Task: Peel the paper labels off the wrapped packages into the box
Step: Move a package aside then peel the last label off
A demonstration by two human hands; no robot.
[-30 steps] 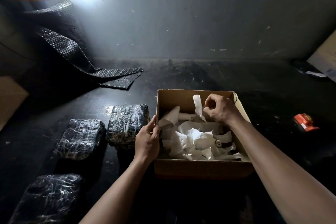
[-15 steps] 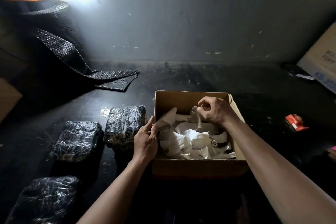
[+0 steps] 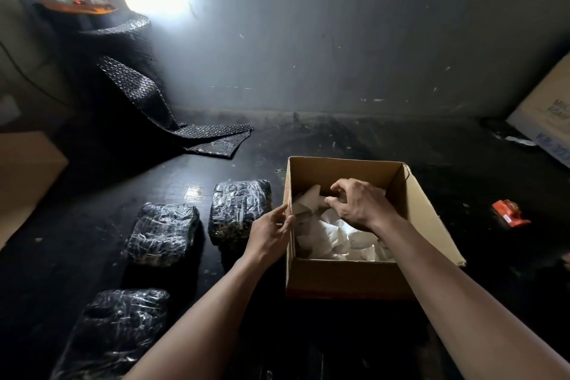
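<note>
An open cardboard box (image 3: 348, 278) sits on the dark floor, partly filled with crumpled white paper labels (image 3: 327, 237). My left hand (image 3: 270, 233) pinches the box's left wall, thumb inside and fingers outside. My right hand (image 3: 361, 203) hovers inside the box over the papers with its fingers spread and loosely curled; I see no paper between them. Three black packages wrapped in clear film lie left of the box: one (image 3: 240, 210) right beside it, one (image 3: 162, 233) further left, one (image 3: 114, 333) nearest me.
A roll of black bubble wrap (image 3: 123, 40) stands at the back left, its sheet (image 3: 216, 136) trailing across the floor. An orange tape dispenser (image 3: 509, 213) lies right of the box. A large carton (image 3: 549, 120) leans at far right, and a cardboard flap (image 3: 24, 170) at far left.
My right hand, which pinched a paper strip above the box, has dropped lower into it and its fingers have spread; the strip is no longer in its grip. The left hand kept hold of the wall.
</note>
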